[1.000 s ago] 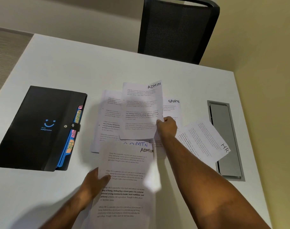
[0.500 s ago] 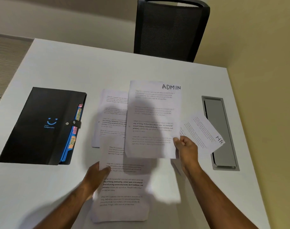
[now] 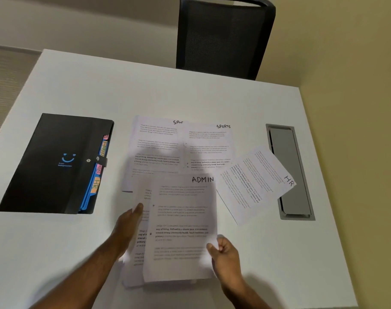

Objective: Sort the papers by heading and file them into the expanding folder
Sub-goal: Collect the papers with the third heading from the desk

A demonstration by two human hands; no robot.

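Note:
My right hand [image 3: 224, 257] pinches the lower right edge of a sheet headed ADMIN [image 3: 181, 226], held over another sheet [image 3: 137, 248] whose heading is hidden. My left hand [image 3: 129, 226] holds that lower sheet by its left edge, thumb on top. Two sheets headed SPORTS [image 3: 209, 144] [image 3: 155, 143] lie overlapping on the white table [image 3: 145, 90] behind them. A sheet headed HR [image 3: 254, 181] lies askew to the right. The black expanding folder [image 3: 49, 163] lies closed at the left, with coloured tabs showing along its right edge.
A grey metal cable hatch [image 3: 290, 172] is set into the table at the right, partly under the HR sheet. A black mesh chair [image 3: 223, 34] stands behind the table's far edge. A yellow wall runs along the right side.
My right hand has carried the ADMIN sheet from the middle pile toward me and down over the sheet in my left hand. The SPORTS sheets are now uncovered.

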